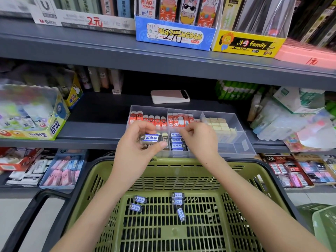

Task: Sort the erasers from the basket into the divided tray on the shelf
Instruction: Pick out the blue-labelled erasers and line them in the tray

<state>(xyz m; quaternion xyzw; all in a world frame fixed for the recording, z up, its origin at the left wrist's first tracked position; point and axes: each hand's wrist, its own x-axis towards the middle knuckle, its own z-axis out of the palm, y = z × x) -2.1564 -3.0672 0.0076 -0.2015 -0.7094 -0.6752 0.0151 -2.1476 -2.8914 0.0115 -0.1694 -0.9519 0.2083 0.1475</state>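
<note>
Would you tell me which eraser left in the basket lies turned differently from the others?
The eraser nearest the person, in the green basket: its length points toward the person, while the other four lie crosswise.

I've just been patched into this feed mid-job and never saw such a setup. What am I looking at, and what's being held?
No machine here: a person works with two bare hands. The one picture comes from a camera worn on their head, looking forward and down. The left hand holds a blue-and-white eraser at the clear divided tray on the shelf. The tray's compartments already hold red erasers, cream erasers and matching blue-and-white erasers. The right hand is curled over the tray; whether it holds anything I cannot tell. Below sits the green basket with five loose erasers of that kind on its floor.
</note>
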